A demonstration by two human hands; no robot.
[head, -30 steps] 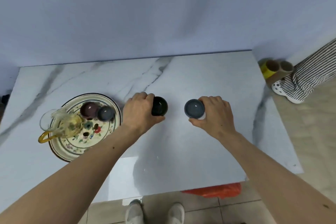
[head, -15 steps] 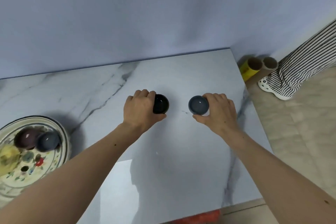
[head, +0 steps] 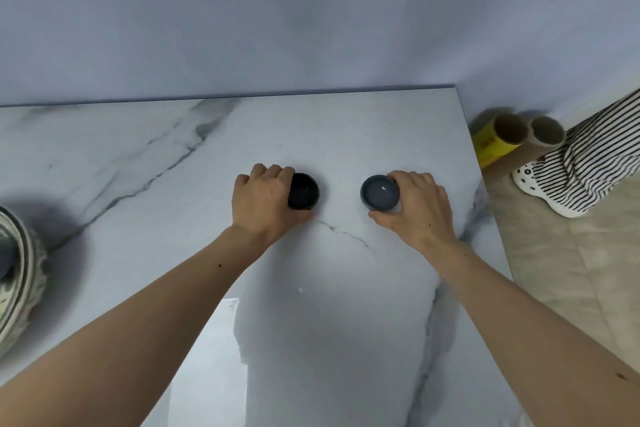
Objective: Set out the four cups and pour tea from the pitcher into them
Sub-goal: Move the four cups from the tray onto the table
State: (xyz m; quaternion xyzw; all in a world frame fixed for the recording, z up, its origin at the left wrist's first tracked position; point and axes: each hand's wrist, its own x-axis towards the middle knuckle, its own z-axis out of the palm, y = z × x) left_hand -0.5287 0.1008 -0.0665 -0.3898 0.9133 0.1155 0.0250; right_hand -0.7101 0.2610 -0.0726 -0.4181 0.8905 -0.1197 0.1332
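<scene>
So two cups are being held down on the marble bench [head: 346, 322] around the middle of the frame. The black cup [head: 304, 191] is grasped by the left hand [head: 266, 204], with the fingers curled over its left rim and the thumb tucked under at the near side. The grey-blue cup [head: 380, 197] is grasped the same way by the right hand [head: 419, 211], fingers wrapped around its right side, thumb pressed at the lower left edge. So each grip is clenched around its own cup, nothing released. Both cups are seen upright, mouths up, and set on the bench side by side with a clear gap of bare marble between them. Whether the bases are fully down or a hair lifted can't really be told from this angle.

At the far left edge of the frame, only a slice of the patterned plate [head: 24, 274] is seen, cut off by the border. What's on it can't be made out here.

Off the bench, in the upper right of the frame, two cardboard tubes [head: 526, 132] are leaned by the wall, one with a yellow label, and next to them a striped trouser leg [head: 595, 156] and a white shoe [head: 533, 184] are visible on the floor.
</scene>
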